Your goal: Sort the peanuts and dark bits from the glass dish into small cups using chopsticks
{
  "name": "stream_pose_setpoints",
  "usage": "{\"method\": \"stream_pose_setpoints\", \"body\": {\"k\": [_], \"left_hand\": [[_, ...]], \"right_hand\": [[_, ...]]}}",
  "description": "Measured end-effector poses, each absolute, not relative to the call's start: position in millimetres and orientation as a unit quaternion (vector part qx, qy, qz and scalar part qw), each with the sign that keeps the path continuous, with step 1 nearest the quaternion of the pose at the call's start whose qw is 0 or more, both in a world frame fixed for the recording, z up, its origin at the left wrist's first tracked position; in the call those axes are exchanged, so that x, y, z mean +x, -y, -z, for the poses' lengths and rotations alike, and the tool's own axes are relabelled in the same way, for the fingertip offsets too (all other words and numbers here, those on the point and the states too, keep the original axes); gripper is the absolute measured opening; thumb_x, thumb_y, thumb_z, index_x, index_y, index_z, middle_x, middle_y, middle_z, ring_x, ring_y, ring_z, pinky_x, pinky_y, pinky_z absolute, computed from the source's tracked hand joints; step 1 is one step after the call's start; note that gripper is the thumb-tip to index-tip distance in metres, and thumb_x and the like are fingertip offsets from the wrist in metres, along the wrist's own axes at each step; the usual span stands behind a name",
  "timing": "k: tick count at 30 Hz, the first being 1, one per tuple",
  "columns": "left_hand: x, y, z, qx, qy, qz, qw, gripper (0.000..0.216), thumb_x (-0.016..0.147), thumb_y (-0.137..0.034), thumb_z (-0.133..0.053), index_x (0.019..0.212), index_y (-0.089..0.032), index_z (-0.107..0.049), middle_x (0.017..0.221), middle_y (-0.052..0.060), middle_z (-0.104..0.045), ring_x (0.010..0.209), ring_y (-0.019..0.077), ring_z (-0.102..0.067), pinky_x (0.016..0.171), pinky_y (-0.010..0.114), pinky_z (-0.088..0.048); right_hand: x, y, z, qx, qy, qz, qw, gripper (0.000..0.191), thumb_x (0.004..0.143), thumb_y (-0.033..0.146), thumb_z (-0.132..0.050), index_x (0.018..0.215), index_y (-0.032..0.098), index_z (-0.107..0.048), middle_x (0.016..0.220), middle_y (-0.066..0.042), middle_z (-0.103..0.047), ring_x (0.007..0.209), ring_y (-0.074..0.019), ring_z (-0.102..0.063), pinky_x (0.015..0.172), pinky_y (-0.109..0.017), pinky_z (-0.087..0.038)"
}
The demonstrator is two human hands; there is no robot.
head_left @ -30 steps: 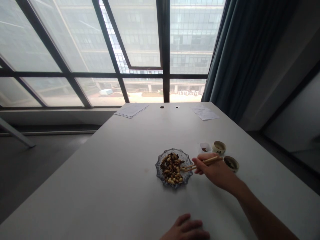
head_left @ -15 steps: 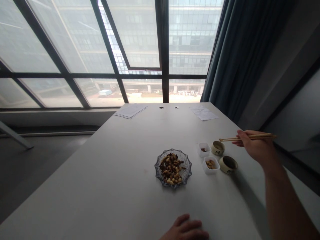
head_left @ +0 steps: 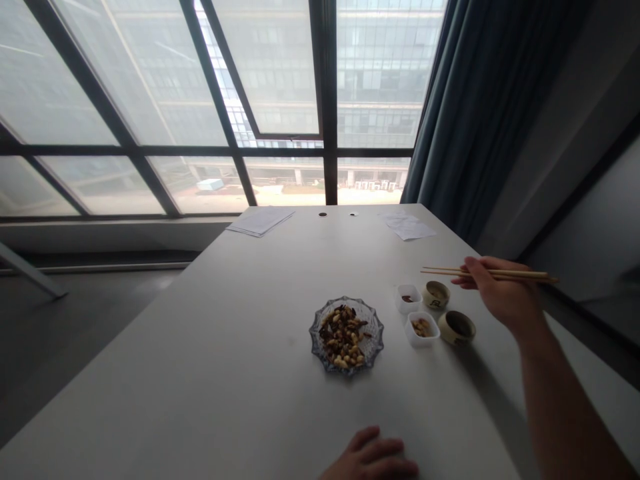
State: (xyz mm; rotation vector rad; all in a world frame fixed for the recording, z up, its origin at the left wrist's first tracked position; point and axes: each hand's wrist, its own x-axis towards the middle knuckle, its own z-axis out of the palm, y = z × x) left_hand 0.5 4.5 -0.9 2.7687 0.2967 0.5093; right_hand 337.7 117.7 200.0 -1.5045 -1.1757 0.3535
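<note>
My right hand is closed on a pair of wooden chopsticks, held level above the table with the tips pointing left over the small cups. Below the tips stand two white square cups, the far one with something dark red, the near one with light nuts, and two beige round cups. A glass dish of mixed nuts and dark bits sits at the table's middle. My left hand lies flat on the table at the bottom edge, fingers stretched out, holding nothing.
The white table runs to a big window. Sheets of paper lie at its far left and far right. A dark curtain hangs at the right.
My right hand lifted the chopsticks from the glass dish and swung right, above the small cups; the tips now reach a little further left. The left hand has stayed put.
</note>
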Motion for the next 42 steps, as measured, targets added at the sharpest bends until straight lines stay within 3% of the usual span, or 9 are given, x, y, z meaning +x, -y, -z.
{"method": "stream_pose_setpoints", "body": {"k": [5,12,19,24,28,32,42], "left_hand": [[0,-4,8,0.957,-0.107,-0.179,0.203,0.035,0.116,-0.034,-0.051,0.149,-0.019,-0.053,0.140,-0.001,-0.068,0.143,0.0124,-0.051,0.128,0.026,-0.011],[1,-1,23,0.955,-0.110,-0.188,0.201,0.036,0.119,-0.034,-0.043,0.150,-0.020,-0.052,0.142,-0.003,-0.067,0.145,0.0116,-0.048,0.128,0.026,-0.004],[3,-2,23,0.962,-0.106,-0.194,0.161,0.035,0.116,-0.033,-0.052,0.148,-0.019,-0.055,0.137,-0.002,-0.070,0.142,0.0117,-0.052,0.129,0.027,-0.011],[1,-3,15,0.969,-0.107,-0.181,0.132,0.039,0.113,-0.035,-0.060,0.150,-0.024,-0.055,0.135,-0.002,-0.071,0.137,0.0137,-0.057,0.126,0.027,-0.025],[1,-3,11,0.965,-0.105,-0.181,0.156,0.037,0.116,-0.035,-0.052,0.150,-0.021,-0.054,0.136,-0.001,-0.071,0.139,0.0129,-0.056,0.127,0.026,-0.020],[2,-3,11,0.967,-0.109,-0.187,0.137,0.038,0.114,-0.035,-0.057,0.151,-0.025,-0.055,0.132,-0.002,-0.073,0.135,0.0137,-0.059,0.125,0.025,-0.026],[2,-3,11,0.966,-0.106,-0.187,0.145,0.035,0.116,-0.033,-0.054,0.148,-0.021,-0.057,0.136,-0.002,-0.071,0.138,0.0127,-0.056,0.127,0.025,-0.020]], "right_hand": [[305,-106,-204,-0.593,0.635,-0.249,0.428,0.037,0.095,0.055,-0.068,0.086,0.020,-0.078,0.081,-0.008,-0.081,0.075,-0.0249,-0.079,0.068,-0.032,-0.064],[258,-100,-197,-0.495,0.763,-0.310,0.277,0.039,0.102,0.049,-0.059,0.084,0.020,-0.077,0.076,-0.005,-0.078,0.069,-0.0181,-0.072,0.062,-0.026,-0.053],[246,-107,-177,-0.474,0.770,-0.346,0.250,0.039,0.100,0.051,-0.061,0.085,0.019,-0.077,0.077,-0.004,-0.079,0.069,-0.0181,-0.072,0.064,-0.025,-0.052],[242,-110,-171,-0.481,0.758,-0.363,0.250,0.040,0.099,0.052,-0.063,0.081,0.018,-0.077,0.076,-0.005,-0.079,0.069,-0.0180,-0.072,0.064,-0.025,-0.052],[240,-110,-169,-0.495,0.745,-0.371,0.250,0.040,0.100,0.050,-0.062,0.079,0.019,-0.075,0.076,-0.004,-0.079,0.071,-0.0188,-0.074,0.064,-0.026,-0.053],[240,-110,-168,-0.502,0.739,-0.367,0.260,0.040,0.100,0.048,-0.061,0.076,0.019,-0.073,0.074,-0.003,-0.078,0.070,-0.0188,-0.075,0.065,-0.026,-0.053],[246,-107,-172,-0.508,0.731,-0.380,0.250,0.039,0.099,0.052,-0.062,0.087,0.018,-0.076,0.077,-0.005,-0.079,0.071,-0.0193,-0.076,0.063,-0.025,-0.054]]}}
